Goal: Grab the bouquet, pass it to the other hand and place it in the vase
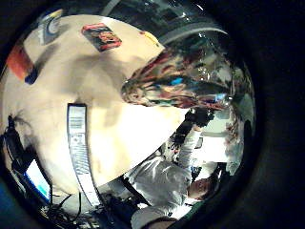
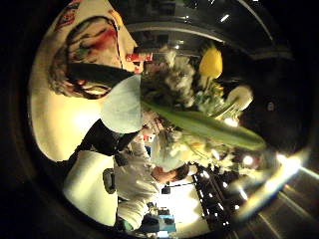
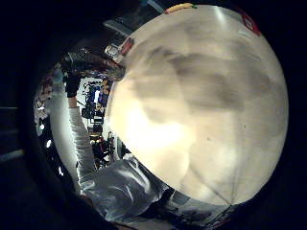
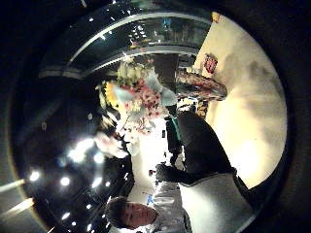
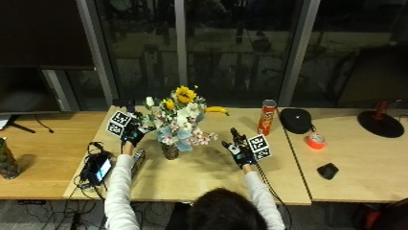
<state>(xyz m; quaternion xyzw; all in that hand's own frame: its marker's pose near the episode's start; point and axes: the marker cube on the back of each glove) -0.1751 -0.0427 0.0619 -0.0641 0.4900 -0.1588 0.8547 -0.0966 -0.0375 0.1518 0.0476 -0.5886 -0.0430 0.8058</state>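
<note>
Flowers in a mixed yellow, white and pink bouquet [image 5: 177,120] stand in the small patterned glass vase [image 5: 170,151] on the pale wooden table [image 5: 191,177], stems inside its mouth. The black-gloved left hand [image 5: 132,135] sits against the bouquet's foliage; whether its fingers grip anything cannot be told. Its thumb-side palm view alone shows a green leaf [image 2: 209,128] close by. Well apart, the right hand [image 5: 240,151] hovers with fingers spread and straight.

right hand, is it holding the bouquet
No, the right hand is open above the table, apart from the bouquet, which stands in the vase.
</note>
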